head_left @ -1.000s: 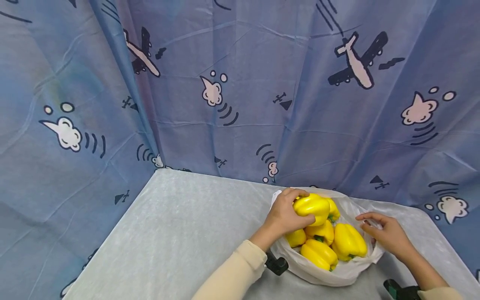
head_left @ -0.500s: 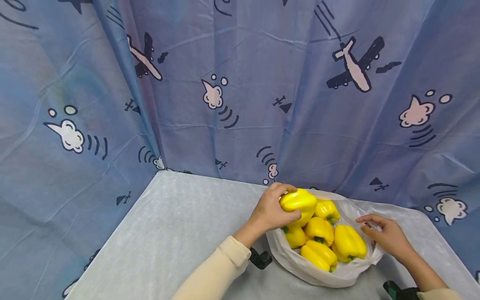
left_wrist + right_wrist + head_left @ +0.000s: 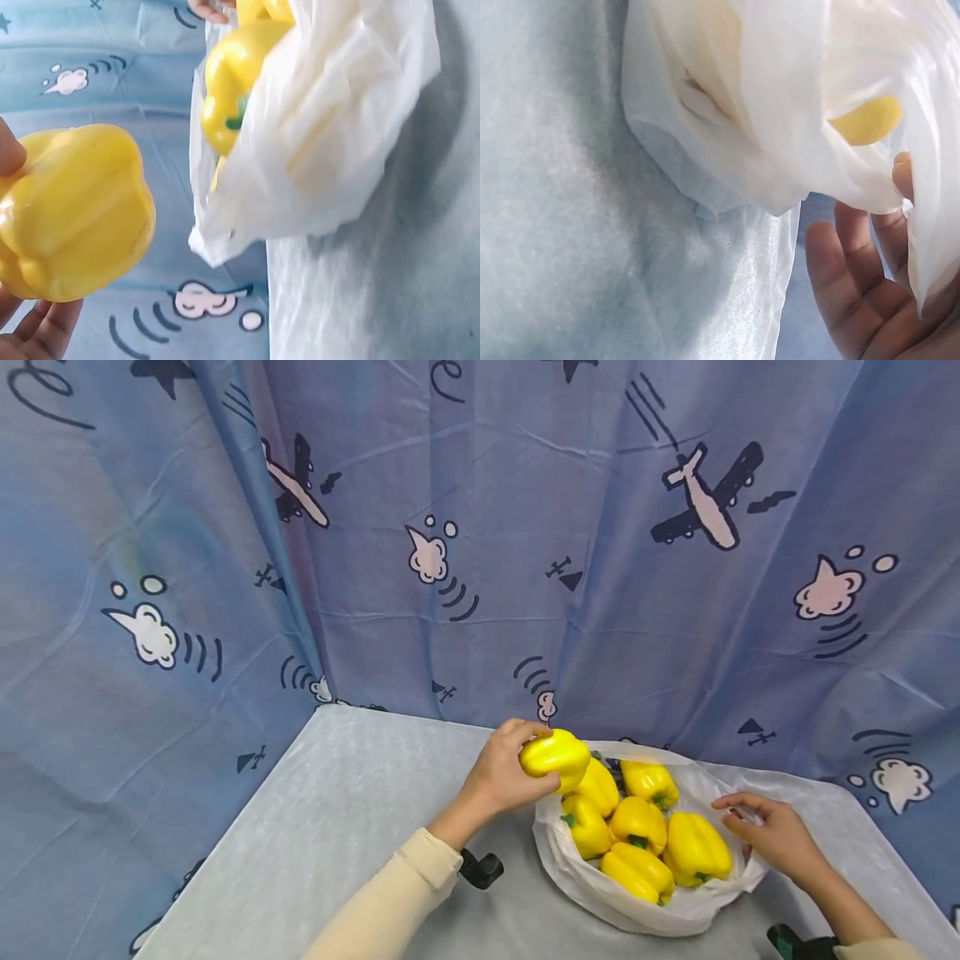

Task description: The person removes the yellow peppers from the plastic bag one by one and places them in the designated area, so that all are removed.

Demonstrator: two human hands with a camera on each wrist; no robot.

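Note:
My left hand grips a yellow bell pepper, held up at the left rim of a white plastic bag. In the left wrist view, that pepper sits between thumb and fingers, apart from the bag. Several more yellow peppers with green stems lie in the wide-mouthed bag, one bell pepper at its right side. My right hand holds the bag's right edge. In the right wrist view, the fingers curl at the rim, where plastic partly hides the hand.
A table with a pale grey-white cover extends left of the bag. Behind it and at the left hangs a blue curtain printed with planes and clouds. A dark wrist mount sits under my left wrist.
My left hand has carried the bell pepper leftward from above the other peppers to the bag's left rim. More peppers are uncovered. The right hand stays at the bag's edge.

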